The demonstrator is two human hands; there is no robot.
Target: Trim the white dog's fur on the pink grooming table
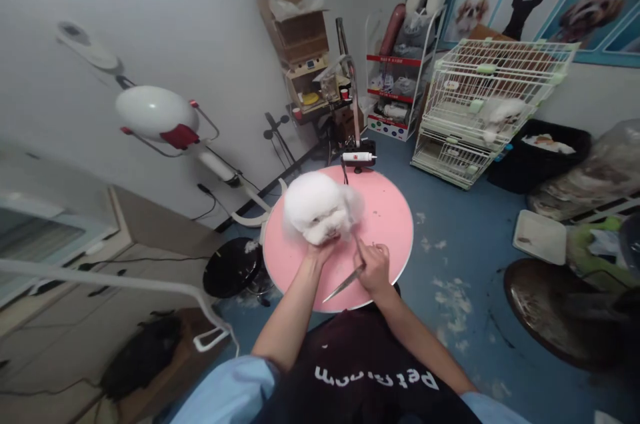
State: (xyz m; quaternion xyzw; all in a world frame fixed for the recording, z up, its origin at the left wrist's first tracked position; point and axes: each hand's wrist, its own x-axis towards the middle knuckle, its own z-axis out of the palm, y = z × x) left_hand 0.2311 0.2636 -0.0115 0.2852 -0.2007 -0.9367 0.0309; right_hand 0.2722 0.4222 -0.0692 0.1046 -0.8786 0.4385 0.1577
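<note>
A fluffy white dog (315, 201) is on a round pink grooming table (393, 217), its head turned down toward me. Under its chin is my left hand (323, 251), the fingers cupped around the lower jaw and partly hidden by fur. My right hand (374, 267), just right of the muzzle, grips a pair of scissors (344, 285). A long pointed blade sticks out to the lower left, over the table's near edge. From the same hand a thin dark strip reaches up toward the dog's cheek; whether it belongs to the scissors or is a separate tool, I cannot tell.
At the table's far edge, a white tube (357, 157) rests by the grooming arm (356, 104). A stand dryer (157, 114) rises on the left, with a black stool (233, 267) below. Wire cages (475, 104) holding a white animal stand back right. Cut fur (453, 301) litters the floor.
</note>
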